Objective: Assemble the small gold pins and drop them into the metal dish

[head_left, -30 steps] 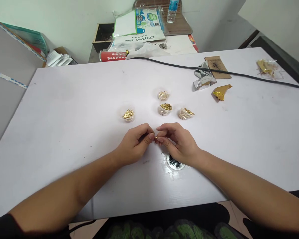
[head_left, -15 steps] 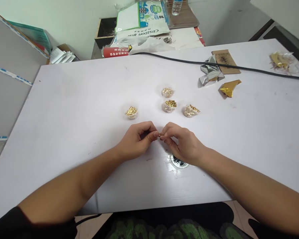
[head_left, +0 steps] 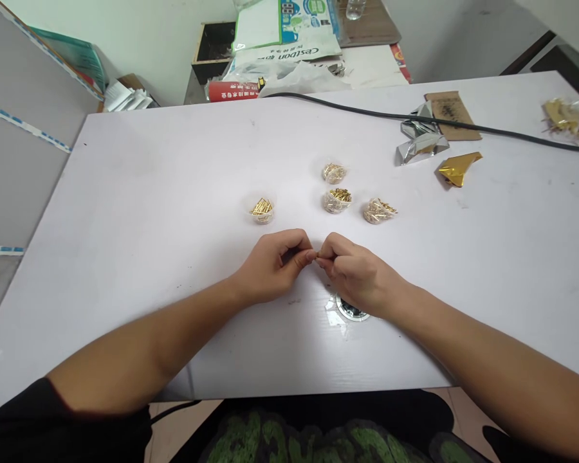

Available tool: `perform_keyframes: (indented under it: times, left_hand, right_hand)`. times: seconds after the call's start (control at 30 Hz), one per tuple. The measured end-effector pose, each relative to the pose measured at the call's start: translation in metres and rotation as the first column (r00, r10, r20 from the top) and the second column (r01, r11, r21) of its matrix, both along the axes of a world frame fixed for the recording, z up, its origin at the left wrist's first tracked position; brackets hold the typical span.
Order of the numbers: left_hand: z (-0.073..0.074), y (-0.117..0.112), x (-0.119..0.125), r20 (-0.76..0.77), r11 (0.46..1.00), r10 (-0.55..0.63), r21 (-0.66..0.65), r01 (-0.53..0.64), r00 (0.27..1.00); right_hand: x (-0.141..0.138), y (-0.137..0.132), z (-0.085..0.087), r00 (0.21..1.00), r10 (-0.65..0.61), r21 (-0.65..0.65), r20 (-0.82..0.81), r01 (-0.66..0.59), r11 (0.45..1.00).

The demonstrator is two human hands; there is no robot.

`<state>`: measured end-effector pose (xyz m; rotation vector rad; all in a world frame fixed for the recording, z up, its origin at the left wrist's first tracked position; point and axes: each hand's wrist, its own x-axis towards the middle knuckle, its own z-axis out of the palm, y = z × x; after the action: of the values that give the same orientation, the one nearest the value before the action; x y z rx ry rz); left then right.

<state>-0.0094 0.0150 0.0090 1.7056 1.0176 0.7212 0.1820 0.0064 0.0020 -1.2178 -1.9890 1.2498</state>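
- Two hands meet fingertip to fingertip low over the near middle of the white table.
- Curled almost closed, the left hand pinches with thumb and forefinger a small gold piece, which sits at the right end of its fingertips and is mostly hidden.
- Curled the same way, the right hand nips the same piece from the right, so it lies between the two hands.
- Under the right wrist, on the near side, a round metal ring lies flat on the table, partly covered.
- Just beyond the left hand stands a lone cup, clear and holding gold pins.
- Beyond the right hand are three like it: the middle cup, the far cup behind it and the right cup.
- Farther right lie gold foil, silver foil and a brown card.
- A black cable runs across the far side.
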Motion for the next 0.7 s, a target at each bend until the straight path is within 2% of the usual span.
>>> perform_keyframes:
  times: [0.07, 0.17, 0.4, 0.47, 0.57, 0.7]
  left_hand:
    - [-0.001, -0.002, 0.0, -0.012, 0.999, 0.007, 0.036, -0.007, 1.0]
    - [-0.002, -0.003, 0.001, -0.048, 0.996, 0.032, 0.085, -0.028, 0.998]
    - [-0.003, -0.003, 0.0, -0.075, 0.995, 0.042, 0.093, -0.035, 0.996]
    - [-0.003, -0.003, 0.0, -0.082, 0.995, 0.039, 0.098, -0.031, 0.996]
    - [-0.004, -0.002, -0.001, -0.099, 0.993, 0.028, 0.118, -0.016, 0.995]
    - [-0.005, -0.003, -0.001, -0.132, 0.989, 0.02, 0.15, -0.001, 0.991]
  right_hand:
    - [0.003, -0.001, -0.005, 0.999, 0.052, 0.135, 0.012, -0.053, 0.989]
    - [0.006, -0.002, -0.013, 0.99, 0.137, 0.351, 0.021, -0.135, 0.927]
    - [0.002, 0.0, -0.018, 0.984, 0.175, 0.524, -0.024, -0.137, 0.841]
    - [0.001, 0.001, -0.02, 0.984, 0.175, 0.54, -0.036, -0.128, 0.832]
    - [0.002, 0.001, -0.021, 0.985, 0.172, 0.498, -0.014, -0.142, 0.855]
    - [0.003, 0.0, -0.012, 0.984, 0.175, 0.274, 0.03, -0.176, 0.945]
